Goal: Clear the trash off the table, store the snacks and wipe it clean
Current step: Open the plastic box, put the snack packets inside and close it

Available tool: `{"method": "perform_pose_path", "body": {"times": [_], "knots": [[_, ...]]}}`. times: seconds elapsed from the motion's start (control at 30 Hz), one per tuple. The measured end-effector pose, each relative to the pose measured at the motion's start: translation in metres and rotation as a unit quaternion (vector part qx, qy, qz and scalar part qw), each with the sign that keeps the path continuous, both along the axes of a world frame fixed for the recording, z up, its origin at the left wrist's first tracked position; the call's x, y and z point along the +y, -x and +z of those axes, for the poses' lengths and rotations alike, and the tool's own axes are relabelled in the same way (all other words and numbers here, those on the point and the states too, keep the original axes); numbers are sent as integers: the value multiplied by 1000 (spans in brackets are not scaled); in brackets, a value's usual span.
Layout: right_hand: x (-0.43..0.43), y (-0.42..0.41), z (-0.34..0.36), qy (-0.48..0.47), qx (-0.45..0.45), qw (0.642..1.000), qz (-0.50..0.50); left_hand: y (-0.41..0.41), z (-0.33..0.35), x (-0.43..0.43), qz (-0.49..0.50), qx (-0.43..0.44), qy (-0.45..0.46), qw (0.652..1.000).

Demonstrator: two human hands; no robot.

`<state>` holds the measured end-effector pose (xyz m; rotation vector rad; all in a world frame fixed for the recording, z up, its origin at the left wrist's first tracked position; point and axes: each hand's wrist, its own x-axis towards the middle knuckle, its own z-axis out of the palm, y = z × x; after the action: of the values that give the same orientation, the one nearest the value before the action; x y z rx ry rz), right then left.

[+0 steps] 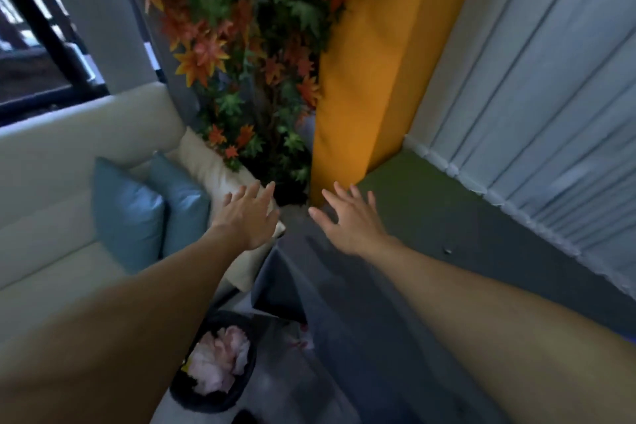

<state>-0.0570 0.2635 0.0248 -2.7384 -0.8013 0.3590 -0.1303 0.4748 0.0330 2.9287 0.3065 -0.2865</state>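
The fingers of the left hand (246,217) are straight and spread, and so are those of the right hand (347,220). Both palms face down, nothing is held between the fingers, and neither hand touches anything. The two bare forearms reach forward side by side, the hands close together but apart.

Between and below the arms lies a dark grey surface (344,320), too blurred to tell whether it is the table. No snacks and no cloth can be made out anywhere.

Low on the left, under the left forearm, stands a black waste bin (210,404) on the floor. It holds crumpled pink paper (220,354) heaped close to its rim, with a scrap of yellow at the edge.

Judging by the filled bin and the empty hands, the trash step looks at least partly done. Whether the snacks are stored or the table wiped cannot be judged here.

Further out are a white sofa (51,155) with two blue cushions (130,217) and a cream pillow (213,165), an artificial maple plant (241,45), an orange pillar (361,79), pale vertical blinds (533,96) and green carpet (430,210).
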Motion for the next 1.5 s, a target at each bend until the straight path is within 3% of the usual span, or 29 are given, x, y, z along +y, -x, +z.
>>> {"method": "perform_pose_path", "body": {"times": [0.43,0.87,1.17,1.5], "knots": [[-156,7,28,-3,-66,974,-217,-83,24,-153,-201,21,-12,979],[-275,89,35,-30,-75,881,-466,-103,42,-284,-425,-27,-18,904],[-331,156,27,-34,-79,820,-567,-80,38,-364,-518,-22,-1,855],[-405,200,23,-51,-64,787,-611,-61,28,-457,-561,-9,9,828]]}}
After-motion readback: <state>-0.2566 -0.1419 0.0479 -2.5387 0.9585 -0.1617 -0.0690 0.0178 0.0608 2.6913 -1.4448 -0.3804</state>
